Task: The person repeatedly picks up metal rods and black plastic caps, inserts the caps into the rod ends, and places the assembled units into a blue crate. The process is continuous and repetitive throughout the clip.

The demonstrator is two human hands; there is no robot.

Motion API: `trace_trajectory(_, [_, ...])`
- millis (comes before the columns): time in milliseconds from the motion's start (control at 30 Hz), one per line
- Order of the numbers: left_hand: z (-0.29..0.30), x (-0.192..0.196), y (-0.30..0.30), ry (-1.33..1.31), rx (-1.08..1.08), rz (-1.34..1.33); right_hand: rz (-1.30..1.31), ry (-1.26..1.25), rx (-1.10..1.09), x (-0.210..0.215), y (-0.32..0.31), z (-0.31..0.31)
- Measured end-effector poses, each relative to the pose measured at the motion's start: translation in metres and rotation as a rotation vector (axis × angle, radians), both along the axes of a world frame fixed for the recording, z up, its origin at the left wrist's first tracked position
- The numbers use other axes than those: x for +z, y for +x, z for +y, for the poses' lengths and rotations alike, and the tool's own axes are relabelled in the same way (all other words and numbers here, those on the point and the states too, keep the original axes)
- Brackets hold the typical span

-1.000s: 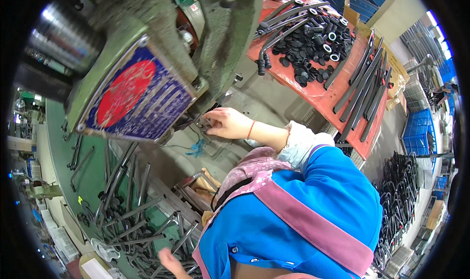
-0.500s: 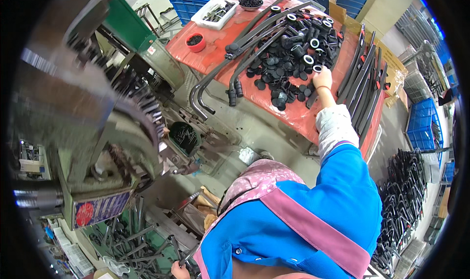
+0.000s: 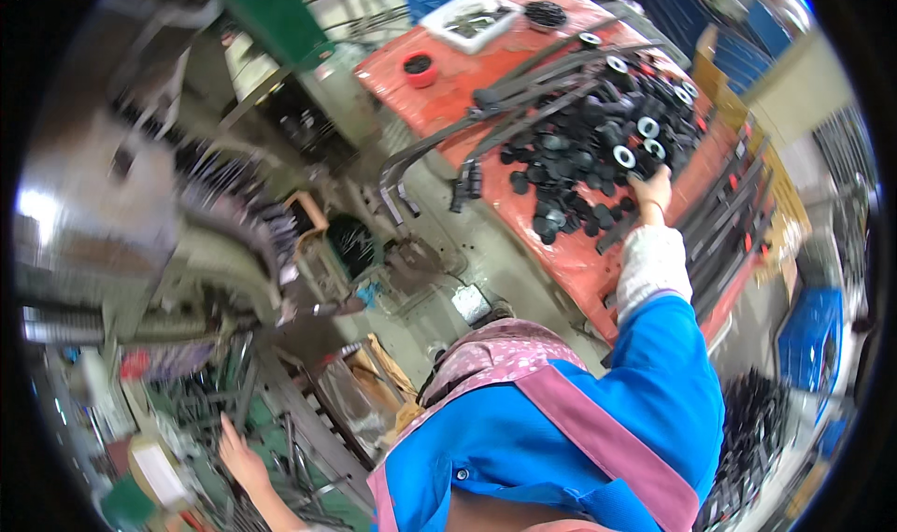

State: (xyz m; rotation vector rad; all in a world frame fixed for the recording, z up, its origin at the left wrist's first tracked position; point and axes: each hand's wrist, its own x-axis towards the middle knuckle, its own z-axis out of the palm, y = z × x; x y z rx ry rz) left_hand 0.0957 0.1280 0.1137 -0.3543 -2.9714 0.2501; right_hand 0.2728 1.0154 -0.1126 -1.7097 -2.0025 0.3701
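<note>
Black parts [image 3: 561, 149] are heaped at two o'clock, touched by the right hand [image 3: 653, 192]; grip cannot be told. Left hand [image 3: 243, 459], seven-thirty, is unclosed. Loose pieces might be scattered by hasty picking.

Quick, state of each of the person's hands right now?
Left hand: looks open, nothing visibly held.
Right hand: at the pile of black parts; grip cannot be told.

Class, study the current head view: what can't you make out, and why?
Right hand: head view; blur and the dark pile of black parts obscure whether it grips a piece.
Left hand: head view; blur hides whether it touches anything.
White tray: head view; contents too small and blurred to identify.
Machine: head view; the round image edge cuts off its left side.
</note>
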Motion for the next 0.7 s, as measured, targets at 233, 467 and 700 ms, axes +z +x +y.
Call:
trace_trajectory(233, [0.102,0.026,-0.028,0.082,-0.511,0.076,0.204,0.280,0.032,0.018,0.021,-0.015])
trace_trajectory(467, [0.115,0.004,-0.034,0.472,-0.407,-0.194,0.641,0.133,0.563,0.080,0.002,-0.114])
trace_trajectory(700, [0.115,-0.003,-0.044,0.454,-0.311,-0.394,0.665,-0.579,1.137,0.130,-0.085,-0.356])
